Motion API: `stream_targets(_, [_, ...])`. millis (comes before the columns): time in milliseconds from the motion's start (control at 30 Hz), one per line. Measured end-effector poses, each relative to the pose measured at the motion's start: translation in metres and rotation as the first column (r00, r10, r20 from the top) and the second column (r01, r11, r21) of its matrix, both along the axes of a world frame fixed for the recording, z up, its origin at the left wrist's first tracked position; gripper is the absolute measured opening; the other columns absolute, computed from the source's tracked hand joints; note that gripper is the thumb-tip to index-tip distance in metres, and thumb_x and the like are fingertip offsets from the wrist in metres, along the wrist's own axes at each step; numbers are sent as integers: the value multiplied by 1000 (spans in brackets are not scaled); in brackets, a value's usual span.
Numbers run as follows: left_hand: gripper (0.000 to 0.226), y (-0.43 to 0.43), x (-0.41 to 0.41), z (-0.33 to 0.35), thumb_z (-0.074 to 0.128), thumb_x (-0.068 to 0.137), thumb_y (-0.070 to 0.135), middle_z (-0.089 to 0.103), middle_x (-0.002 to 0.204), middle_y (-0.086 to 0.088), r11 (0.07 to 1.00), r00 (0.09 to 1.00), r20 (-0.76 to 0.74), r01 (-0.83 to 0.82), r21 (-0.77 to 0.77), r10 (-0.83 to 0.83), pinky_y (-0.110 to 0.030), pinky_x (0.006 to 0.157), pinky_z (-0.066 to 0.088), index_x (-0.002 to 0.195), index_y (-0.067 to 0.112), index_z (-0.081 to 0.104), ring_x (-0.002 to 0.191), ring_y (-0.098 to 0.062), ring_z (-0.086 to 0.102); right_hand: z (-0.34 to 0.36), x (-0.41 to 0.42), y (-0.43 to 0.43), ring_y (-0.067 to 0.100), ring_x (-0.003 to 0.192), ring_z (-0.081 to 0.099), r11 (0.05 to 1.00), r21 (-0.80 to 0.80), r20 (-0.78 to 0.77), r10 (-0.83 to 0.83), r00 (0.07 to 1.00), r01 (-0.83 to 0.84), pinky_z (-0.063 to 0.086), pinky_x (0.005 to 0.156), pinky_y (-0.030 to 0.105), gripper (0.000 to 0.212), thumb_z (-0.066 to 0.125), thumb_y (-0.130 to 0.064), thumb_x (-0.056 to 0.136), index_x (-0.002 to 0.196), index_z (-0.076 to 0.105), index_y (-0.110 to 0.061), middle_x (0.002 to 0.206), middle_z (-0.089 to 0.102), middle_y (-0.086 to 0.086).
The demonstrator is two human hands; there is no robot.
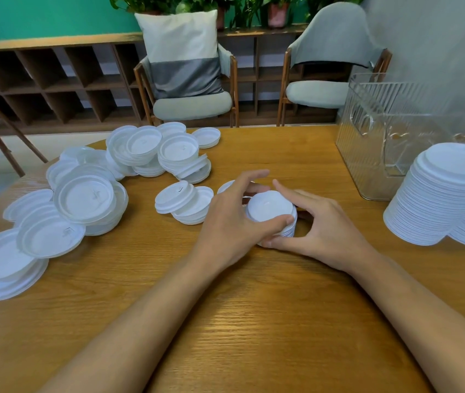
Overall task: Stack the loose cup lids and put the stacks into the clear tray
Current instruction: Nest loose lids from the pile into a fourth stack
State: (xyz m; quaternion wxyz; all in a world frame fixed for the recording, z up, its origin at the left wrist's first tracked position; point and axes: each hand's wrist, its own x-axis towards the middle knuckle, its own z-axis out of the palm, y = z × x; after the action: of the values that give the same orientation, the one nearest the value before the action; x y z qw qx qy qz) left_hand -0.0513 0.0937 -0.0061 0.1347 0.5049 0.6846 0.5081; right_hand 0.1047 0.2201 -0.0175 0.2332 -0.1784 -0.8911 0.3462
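A short stack of white cup lids [269, 207] stands on the wooden table [225, 321] at its middle. My left hand [231, 222] grips the stack from the left, thumb across its front. My right hand [319, 225] holds it from the right, thumb curled under its near side. Several loose white lids [83, 198] lie scattered in heaps over the left half of the table, and a small pile [184, 201] lies just left of my hands. The clear ribbed tray [367, 154] stands at the back right. Its inside looks empty as far as I can see.
Two tall stacks of white lids [446, 197] stand at the right edge, in front of the tray. Two grey chairs [191, 106] and a low wooden shelf [55, 80] lie beyond the table's far edge. Bare table wood stretches out in front of my forearms.
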Motion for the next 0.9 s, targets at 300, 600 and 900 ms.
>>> stream_targets(300, [77, -1, -2, 1, 93, 75, 46, 70, 117, 17, 999, 999, -36, 16, -42, -17, -22, 102, 48, 141, 36, 55, 118, 2, 62, 1, 0, -2, -15, 127, 49, 1000, 20, 17, -23, 1000, 22, 34, 100, 1, 106, 92, -54, 66, 157, 46, -25, 140, 59, -22])
stream_targets(600, [29, -11, -48, 7, 68, 94, 23, 75, 117, 3, 984, 802, -594, -142, -106, 52, -41, 93, 54, 122, 15, 73, 110, -19, 67, 0, -1, 1, 0, 134, 46, 996, 46, 92, -82, 992, 78, 39, 112, 27, 102, 87, -59, 72, 159, 38, -39, 142, 53, -23])
stream_targets(900, [11, -6, -54, -2, 79, 92, 27, 77, 93, 6, 971, 743, -666, -115, -212, -58, -50, 106, 47, 98, 18, 78, 89, -15, 71, 1, 0, 0, -1, 137, 43, 996, 42, 105, -78, 991, 74, 37, 115, 31, 104, 85, -58, 75, 162, 31, -39, 144, 50, -23])
